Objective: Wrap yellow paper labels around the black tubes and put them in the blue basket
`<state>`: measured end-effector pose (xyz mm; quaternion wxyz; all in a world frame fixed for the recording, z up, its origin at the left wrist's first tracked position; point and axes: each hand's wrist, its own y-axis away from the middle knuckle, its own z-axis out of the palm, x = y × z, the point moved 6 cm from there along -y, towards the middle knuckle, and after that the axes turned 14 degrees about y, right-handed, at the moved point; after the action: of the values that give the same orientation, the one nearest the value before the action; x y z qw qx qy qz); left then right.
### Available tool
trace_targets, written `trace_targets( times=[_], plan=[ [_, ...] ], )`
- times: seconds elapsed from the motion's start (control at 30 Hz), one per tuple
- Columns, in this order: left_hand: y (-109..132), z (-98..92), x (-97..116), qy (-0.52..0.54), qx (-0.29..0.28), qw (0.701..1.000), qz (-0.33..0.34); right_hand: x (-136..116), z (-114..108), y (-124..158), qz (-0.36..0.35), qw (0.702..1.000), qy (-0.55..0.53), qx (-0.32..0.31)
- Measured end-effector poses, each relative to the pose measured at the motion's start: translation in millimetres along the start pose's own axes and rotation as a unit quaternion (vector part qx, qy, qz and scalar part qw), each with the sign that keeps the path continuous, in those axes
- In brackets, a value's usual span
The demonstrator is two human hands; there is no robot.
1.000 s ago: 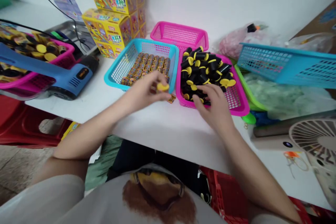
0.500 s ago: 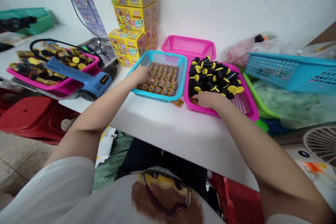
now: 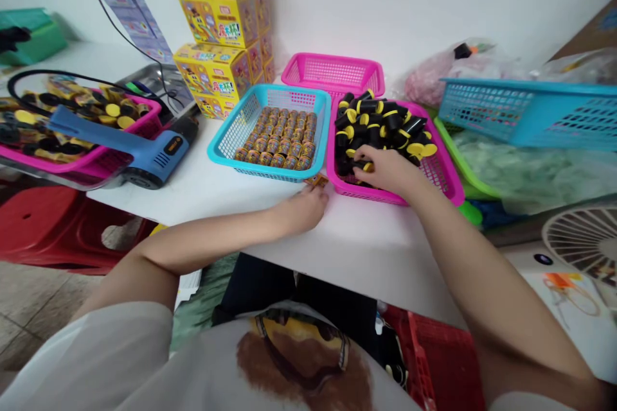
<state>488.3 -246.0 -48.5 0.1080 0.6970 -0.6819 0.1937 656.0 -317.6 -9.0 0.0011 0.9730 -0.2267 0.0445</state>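
My left hand [image 3: 304, 209] is on the white table in front of the blue basket [image 3: 219, 157], its fingertips closed on a small orange printed label [image 3: 315, 180]. Rows of small printed cups [image 3: 284, 138] stand in that basket. Over the near left part of the pink basket [image 3: 450, 183], my right hand [image 3: 380, 168] has its fingers around a black cup with a yellow rim [image 3: 364, 166]. Many more black and yellow cups [image 3: 371, 119] lie heaped in this basket.
An empty pink basket [image 3: 332, 70] sits behind. Stacked yellow boxes [image 3: 216, 22] stand at the back left. A blue heat gun [image 3: 144, 151] lies by a filled pink basket [image 3: 157, 117]. At right are a blue basket [image 3: 525, 119] and a fan [image 3: 585, 241].
My left hand has left the cups in the blue basket and come down to the label at the table. My right hand has lifted slightly, with a black cup now showing in its fingers.
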Motion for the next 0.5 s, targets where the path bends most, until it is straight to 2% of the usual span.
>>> trace_targets(
  times=[0.07,0.1,0.17,0.27,0.37,0.5],
  plan=[
    [-7,22.7,-11,-0.019,-0.001,0.999,-0.047,7,-9,16,0.032,0.990,-0.094,0.103],
    [-10,29.3,-16,-0.025,-0.009,0.997,-0.066,11,-13,27,0.048,0.974,-0.148,0.165],
    [-8,34.8,-21,-0.033,-0.028,0.995,-0.087,18,-13,52,0.074,0.932,-0.224,0.275],
    [13,34.1,-8,-0.049,-0.056,0.993,-0.090,17,-5,86,0.088,0.894,-0.234,0.373],
    [40,32.1,13,-0.122,-0.072,0.987,-0.070,8,0,102,0.071,0.883,-0.218,0.410],
    [58,34.8,28,-0.220,-0.085,0.971,0.028,-5,-1,98,0.035,0.905,-0.214,0.366]
  ],
)
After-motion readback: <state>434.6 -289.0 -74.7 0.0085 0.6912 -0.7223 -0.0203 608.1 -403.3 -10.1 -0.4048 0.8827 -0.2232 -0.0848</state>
